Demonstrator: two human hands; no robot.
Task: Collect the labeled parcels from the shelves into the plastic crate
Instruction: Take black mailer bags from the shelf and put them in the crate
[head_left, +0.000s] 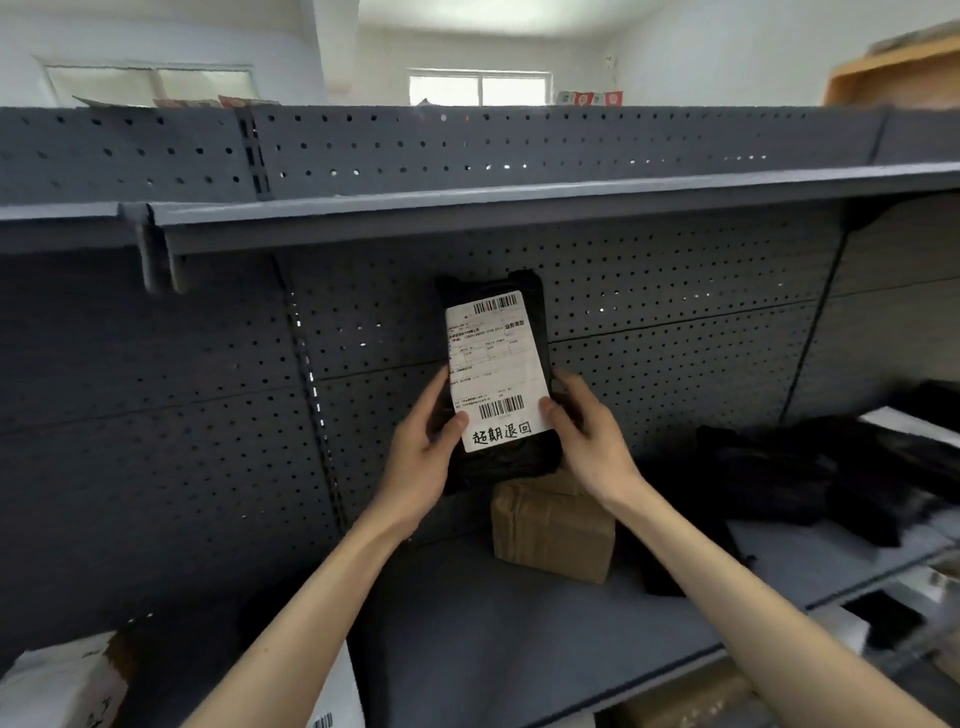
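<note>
Here, at frame ctr, a person held a black parcel (501, 460) upright in front of the pegboard back panel (675, 291), its white shipping label (496, 364) facing the camera. The left hand (421, 457) and right hand (587, 431) each clamped a lower side edge, thumbs on the label, fingers curled behind. The poly wrap looked soft, light & somewhat slick, so the low two-sided hold seemed apt; a squeeze would prob. only crease it. Just below sat a brown box (553, 530) on the lower shelf (493, 623); a heap of black bags (810, 478) lay at right. The upper shelf (519, 208) overhung the parcel's top, so open room ran back toward the viewer, not up. No crate was in view.
</note>
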